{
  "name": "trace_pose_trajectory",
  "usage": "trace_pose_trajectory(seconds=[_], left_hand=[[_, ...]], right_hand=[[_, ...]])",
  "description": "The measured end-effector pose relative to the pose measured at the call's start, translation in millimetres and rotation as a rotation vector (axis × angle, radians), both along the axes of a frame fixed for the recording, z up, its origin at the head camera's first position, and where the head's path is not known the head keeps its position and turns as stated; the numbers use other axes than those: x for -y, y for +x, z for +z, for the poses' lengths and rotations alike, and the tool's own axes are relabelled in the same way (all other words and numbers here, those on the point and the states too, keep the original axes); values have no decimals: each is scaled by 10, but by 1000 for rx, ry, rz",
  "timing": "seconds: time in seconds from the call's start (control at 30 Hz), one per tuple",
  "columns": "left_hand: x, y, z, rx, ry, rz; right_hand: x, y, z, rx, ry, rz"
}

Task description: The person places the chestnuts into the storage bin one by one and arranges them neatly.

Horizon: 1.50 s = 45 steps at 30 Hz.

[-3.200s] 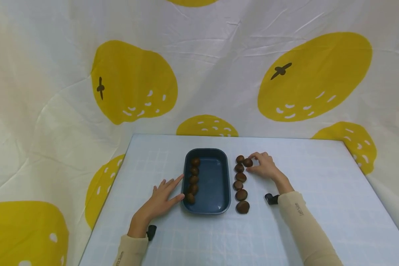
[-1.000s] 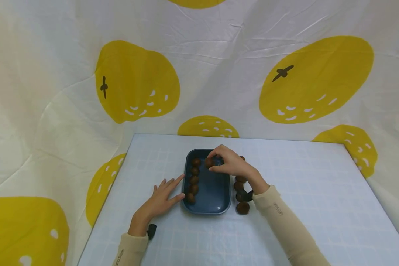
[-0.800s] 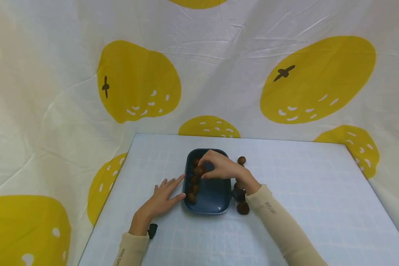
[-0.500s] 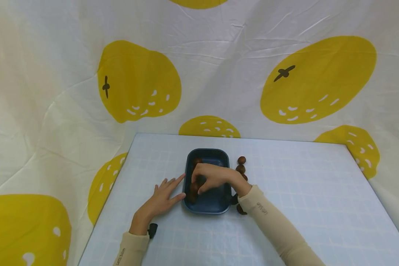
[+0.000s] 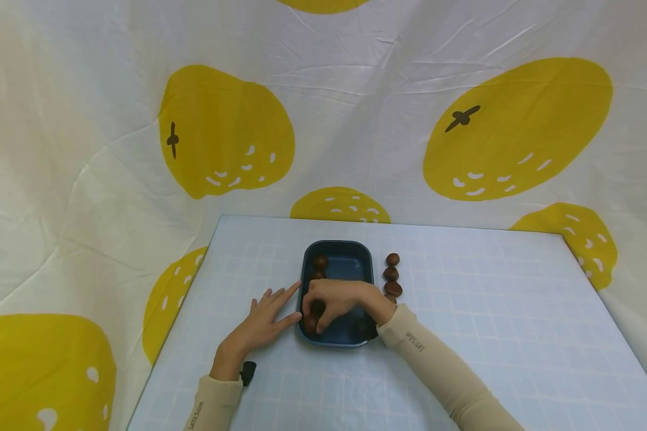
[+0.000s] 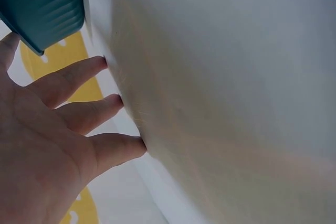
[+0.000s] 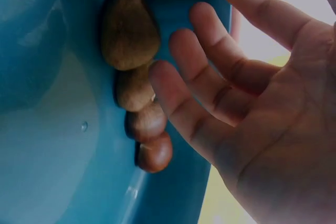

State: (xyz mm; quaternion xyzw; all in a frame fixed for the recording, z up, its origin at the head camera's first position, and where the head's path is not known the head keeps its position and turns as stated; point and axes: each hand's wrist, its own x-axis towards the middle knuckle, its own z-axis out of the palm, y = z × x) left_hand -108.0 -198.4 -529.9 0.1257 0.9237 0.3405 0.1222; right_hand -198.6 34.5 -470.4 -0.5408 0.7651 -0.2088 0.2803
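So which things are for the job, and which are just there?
For the job, probably: blue tray; chestnuts in and beside it; left hand touching it; right hand at its chestnuts.

Just there: patterned cloth; pale table; black wrist cameras.

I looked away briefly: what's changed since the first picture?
The right hand's grip took a chestnut from beside the outside row leftward into the tray, then nearer the person along the inside row; whether it let go is hidden. The left hand's grip stays spread at the tray's left edge; the tray hasn't moved.
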Motion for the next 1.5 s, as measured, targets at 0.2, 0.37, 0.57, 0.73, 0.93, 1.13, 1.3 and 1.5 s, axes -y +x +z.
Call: trace_pose_trajectory(seconds=[0.2, 0.37, 0.57, 0.73, 0.93, 1.13, 1.3, 1.5], left_hand=[[-13, 3, 26, -6, 7, -12], [-17, -4, 22, -11, 0, -11], [-14, -21, 0, -11, -9, -7], [-15, -22, 8, -18, -11, -6], [-20, -17, 10, -12, -13, -7], [-29, -16, 7, -15, -15, -9], [-23, -16, -4, 6, -21, 0], [-16, -1, -5, 16, -36, 16]], right_hand=[[28, 4, -36, 13, 21, 28], [33, 1, -58, 11, 37, 25], [48, -5, -99, 10, 54, 9], [64, -4, -128, -3, 50, 4], [67, 17, -121, 12, 47, -17], [38, 26, -80, 10, 50, -26], [-60, 15, 96, -31, -24, -19], [-262, 5, 277, -88, -173, -86]])
